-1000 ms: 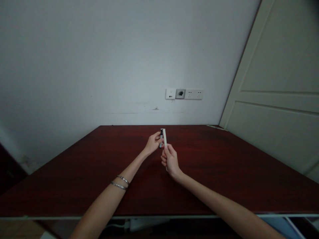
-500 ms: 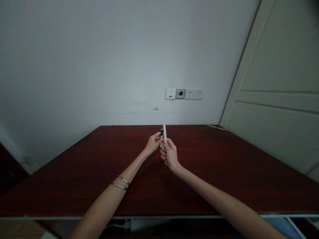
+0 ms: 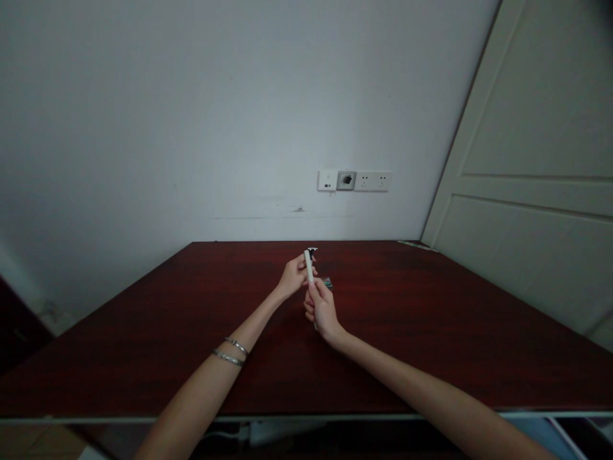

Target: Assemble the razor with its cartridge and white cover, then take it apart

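My left hand (image 3: 293,278) is closed on a small black tool with a T-shaped metal head (image 3: 312,249), which resembles a trimmer or razor. Most of its body is hidden. My right hand (image 3: 324,310) grips a slim white stick-like object (image 3: 309,267) that points upward and away. The stick's upper part crosses in front of the left fingers and the tool; whether they touch, I cannot tell. Just beyond the right hand shows a small dark greenish item (image 3: 327,282), too small to name.
Both hands are over a dark red wooden table (image 3: 182,332). Behind it stands a pale wall with a row of sockets (image 3: 354,181). A panelled white door (image 3: 536,191) is on the right. Below the front edge, a shelf (image 3: 287,433) holds a pale object.
My right hand has moved slightly down and left, and the white stick now leans left across the black tool. The small greenish item has come into sight beside the right hand.
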A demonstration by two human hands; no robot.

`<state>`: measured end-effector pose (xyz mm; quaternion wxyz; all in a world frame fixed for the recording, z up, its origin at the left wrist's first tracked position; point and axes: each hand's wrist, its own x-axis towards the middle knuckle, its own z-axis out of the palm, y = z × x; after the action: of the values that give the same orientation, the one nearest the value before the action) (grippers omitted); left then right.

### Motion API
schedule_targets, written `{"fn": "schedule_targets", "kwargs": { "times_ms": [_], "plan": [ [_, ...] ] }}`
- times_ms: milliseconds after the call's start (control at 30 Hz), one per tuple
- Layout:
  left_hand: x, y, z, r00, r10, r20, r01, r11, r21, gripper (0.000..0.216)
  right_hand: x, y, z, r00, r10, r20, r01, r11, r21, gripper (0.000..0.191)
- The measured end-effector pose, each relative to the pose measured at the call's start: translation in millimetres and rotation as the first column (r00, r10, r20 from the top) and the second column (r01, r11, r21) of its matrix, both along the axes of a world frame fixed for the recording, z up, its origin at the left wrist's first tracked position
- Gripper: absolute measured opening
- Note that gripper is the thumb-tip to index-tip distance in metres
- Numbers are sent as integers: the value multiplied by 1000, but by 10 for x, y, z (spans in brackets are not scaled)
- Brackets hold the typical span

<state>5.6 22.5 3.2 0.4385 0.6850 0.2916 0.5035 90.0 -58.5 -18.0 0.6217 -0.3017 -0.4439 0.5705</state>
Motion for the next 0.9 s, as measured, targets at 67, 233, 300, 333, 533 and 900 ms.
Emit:
{"fn": "schedule_targets", "kwargs": {
  "times_ms": [67, 233, 300, 333, 533, 900],
  "plan": [
    [-3, -3, 9, 1000, 7, 0, -7, 1000, 5, 24, -3, 0, -1, 1000, 3, 1, -3, 1000, 9, 33],
    [-3, 11, 13, 998, 52, -37, -51, 997, 49, 21, 5, 26, 37, 998, -43, -46, 44, 999, 30, 34],
    [-1, 9, 16, 999, 26, -33, -25, 999, 32, 22, 0, 16, 36, 999, -24, -37, 25, 1000, 12, 34],
    [1, 8, 19, 999, 12, -31, -11, 1000, 25, 23, 0, 9, 38, 999, -15, -32, 16, 1000, 6, 34],
    [22, 39, 2, 995, 80, -54, -73, 990, 118, 22, 45, 29, 116, 994, -57, -89, 61, 997, 37, 34],
    [-10, 69, -32, 998, 48, -36, -44, 995, 95, 21, 69, 53, 112, 995, -64, -71, 67, 997, 40, 31]
  ]
}}
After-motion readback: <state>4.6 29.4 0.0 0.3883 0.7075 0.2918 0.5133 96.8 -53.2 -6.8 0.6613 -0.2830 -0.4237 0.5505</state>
